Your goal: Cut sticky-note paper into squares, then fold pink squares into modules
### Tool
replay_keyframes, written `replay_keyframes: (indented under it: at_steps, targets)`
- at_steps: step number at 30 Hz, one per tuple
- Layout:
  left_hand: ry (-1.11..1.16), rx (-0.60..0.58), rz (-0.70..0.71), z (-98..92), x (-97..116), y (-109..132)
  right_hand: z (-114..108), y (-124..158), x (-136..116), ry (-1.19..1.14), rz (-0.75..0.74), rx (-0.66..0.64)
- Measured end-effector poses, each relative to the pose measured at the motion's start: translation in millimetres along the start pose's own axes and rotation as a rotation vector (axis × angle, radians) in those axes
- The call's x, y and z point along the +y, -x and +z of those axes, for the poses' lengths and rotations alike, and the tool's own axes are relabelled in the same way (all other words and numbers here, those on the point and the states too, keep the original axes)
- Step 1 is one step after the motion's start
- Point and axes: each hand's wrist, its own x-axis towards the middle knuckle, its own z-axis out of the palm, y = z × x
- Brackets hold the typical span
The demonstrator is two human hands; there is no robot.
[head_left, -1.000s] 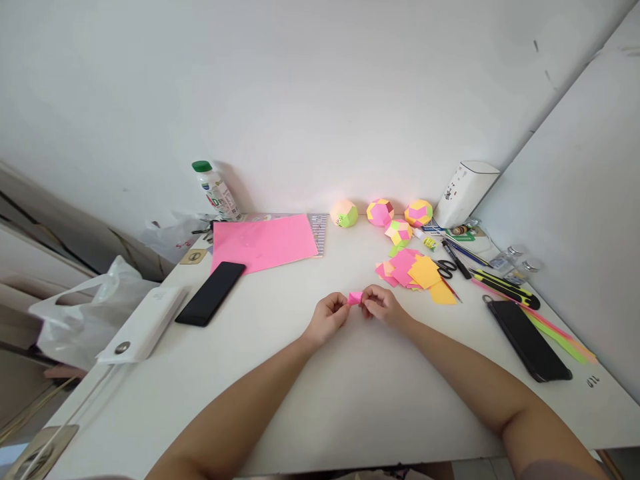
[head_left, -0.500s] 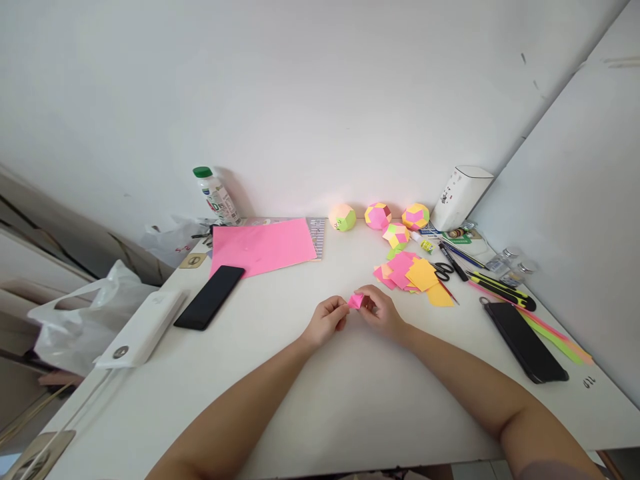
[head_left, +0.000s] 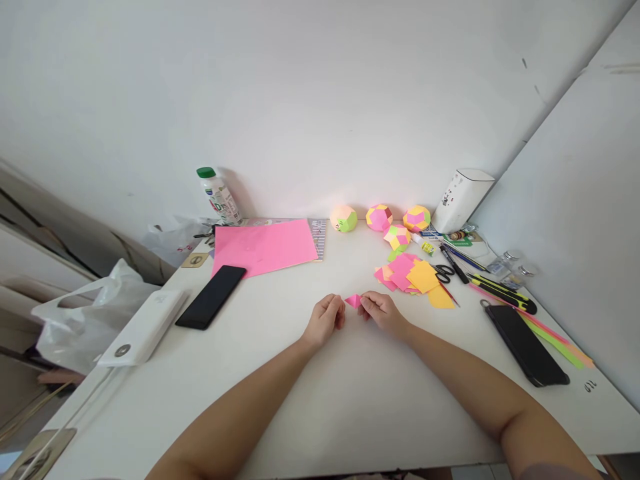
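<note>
Over the middle of the white desk, my right hand pinches a small folded piece of pink paper by its right side. The paper shows a pointed, creased shape, its tip toward the left. Just left of that tip is my left hand, fingers curled closed, and nothing shows between them. Behind my right hand lies a loose pile of pink, orange and yellow paper squares. Several multicoloured paper balls sit farther back by the wall.
Scissors, a glue tube, pens, a yellow-black cutter and a black pouch lie on the right. To the left are a pink sheet, a black phone, a bottle and a white box.
The pink paper has turned to show a flatter, pointed shape. My left fingers have drawn slightly away from it, while my right hand keeps hold. The view has shifted slightly.
</note>
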Motion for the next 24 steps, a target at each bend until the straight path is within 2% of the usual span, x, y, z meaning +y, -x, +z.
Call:
replay_keyframes:
  at_steps: [5, 9, 14, 24]
  targets:
    - [0.096, 0.019, 0.011, -0.7, -4.7, -2.1, 0.1, -0.8, 0.6, -0.023, 0.02, -0.007]
    - [0.059, -0.013, 0.003, -0.7, -5.3, -3.4, 0.5, -1.1, -0.4, -0.02, 0.022, -0.014]
    - [0.024, 0.002, -0.016, 0.4, -3.1, -3.1, 0.4, -0.8, -1.3, -0.021, 0.025, -0.011]
    - [0.023, 0.003, -0.011, 0.8, -2.8, -3.1, 2.7, -1.9, -1.4, -0.14, 0.067, 0.047]
